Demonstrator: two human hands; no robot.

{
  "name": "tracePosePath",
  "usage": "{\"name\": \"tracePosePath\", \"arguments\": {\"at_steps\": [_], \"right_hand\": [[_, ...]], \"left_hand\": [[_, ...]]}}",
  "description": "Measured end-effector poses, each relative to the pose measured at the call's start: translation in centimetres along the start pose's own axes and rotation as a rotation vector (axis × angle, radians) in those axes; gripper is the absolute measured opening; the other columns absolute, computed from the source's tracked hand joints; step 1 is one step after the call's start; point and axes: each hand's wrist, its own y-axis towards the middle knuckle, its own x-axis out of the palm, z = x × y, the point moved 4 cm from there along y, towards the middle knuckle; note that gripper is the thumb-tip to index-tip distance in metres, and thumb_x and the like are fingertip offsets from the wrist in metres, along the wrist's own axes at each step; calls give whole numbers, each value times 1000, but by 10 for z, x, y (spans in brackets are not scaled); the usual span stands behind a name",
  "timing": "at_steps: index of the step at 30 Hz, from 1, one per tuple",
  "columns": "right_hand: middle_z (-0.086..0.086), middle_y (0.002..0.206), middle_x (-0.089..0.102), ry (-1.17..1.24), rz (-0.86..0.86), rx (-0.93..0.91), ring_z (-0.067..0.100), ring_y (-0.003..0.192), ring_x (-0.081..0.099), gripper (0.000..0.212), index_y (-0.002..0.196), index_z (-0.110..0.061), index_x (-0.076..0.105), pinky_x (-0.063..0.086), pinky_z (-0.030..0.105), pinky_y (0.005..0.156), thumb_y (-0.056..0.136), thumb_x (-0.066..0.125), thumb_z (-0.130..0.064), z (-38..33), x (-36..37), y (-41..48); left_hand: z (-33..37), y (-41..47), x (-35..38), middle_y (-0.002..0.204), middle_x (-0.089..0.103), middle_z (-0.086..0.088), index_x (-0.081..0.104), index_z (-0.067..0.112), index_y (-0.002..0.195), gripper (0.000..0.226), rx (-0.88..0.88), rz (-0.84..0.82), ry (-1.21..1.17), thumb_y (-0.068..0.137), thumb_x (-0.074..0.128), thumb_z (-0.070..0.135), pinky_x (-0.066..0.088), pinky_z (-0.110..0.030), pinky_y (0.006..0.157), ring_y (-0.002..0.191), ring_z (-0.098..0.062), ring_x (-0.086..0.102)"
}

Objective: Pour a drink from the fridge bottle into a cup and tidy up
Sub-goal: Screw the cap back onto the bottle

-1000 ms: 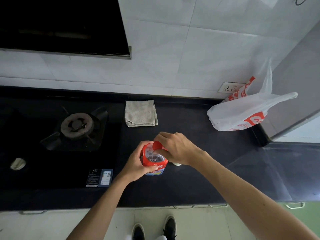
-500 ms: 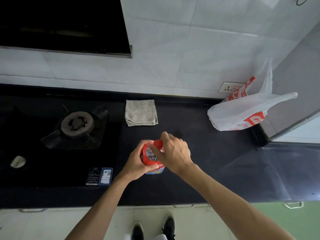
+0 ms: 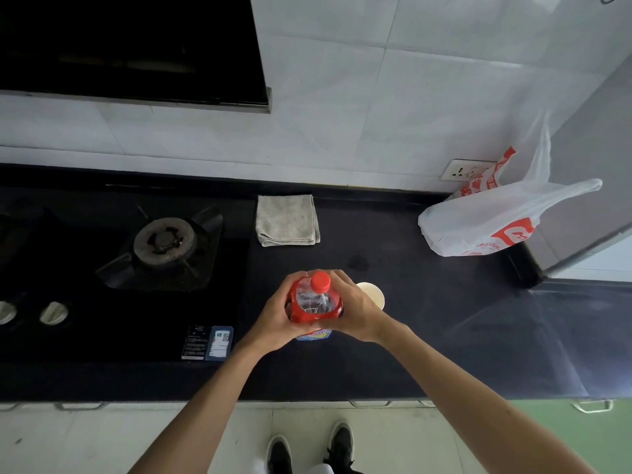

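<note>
On black worktop (image 3: 427, 319), left hand (image 3: 273, 319) is curling fingers round clear, red-labelled plastic bottle (image 3: 314, 302), red screw cap (image 3: 320, 281) on. Right hand (image 3: 359, 309) is clamping opposite side. Pale round cup (image 3: 372, 294) is standing just beside. Best bet: lifting straight up, keeping clear of cup.

Dim, cool light, stronger from the right: tiled wall (image 3: 342, 97) pale, faint sheen on the black counter (image 3: 564, 336) there, hob (image 3: 164, 241) side nearly black; wide-angle bowing at edges, focus sharp throughout.
</note>
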Motion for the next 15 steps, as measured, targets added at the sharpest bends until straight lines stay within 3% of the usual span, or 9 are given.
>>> {"name": "tracePosePath", "arguments": {"at_steps": [6,10,12,15], "right_hand": [[-13,127,46,-43,-17,-47,8,112,56,79,134,-41,42,53,22,88,70,87,-36,-8,1,10],[-12,120,53,-7,28,-64,6,109,57,76,128,-45,44,55,25,87,68,89,-33,-28,-4,23],[-11,119,58,48,75,-79,6,109,59,77,128,-43,45,56,27,88,67,90,-32,-43,-15,27],[-11,119,62,149,113,-99,10,111,62,76,127,-37,47,57,34,91,67,91,-24,-70,-40,31]], "left_hand": [[0,-2,-9,137,51,8,37,30,144,101,2,6,-8,63,92,7,53,-33,99,126,-14,56],[1,-10,-27,138,51,9,35,41,141,100,-53,-26,-21,66,89,4,49,-25,100,127,-6,53],[-1,-16,-42,145,47,12,33,48,139,98,-134,-21,-34,65,90,18,40,-31,110,131,-4,48],[4,-26,-64,152,44,2,28,37,149,113,-254,74,-217,55,89,43,34,-48,115,134,-20,47]]}}
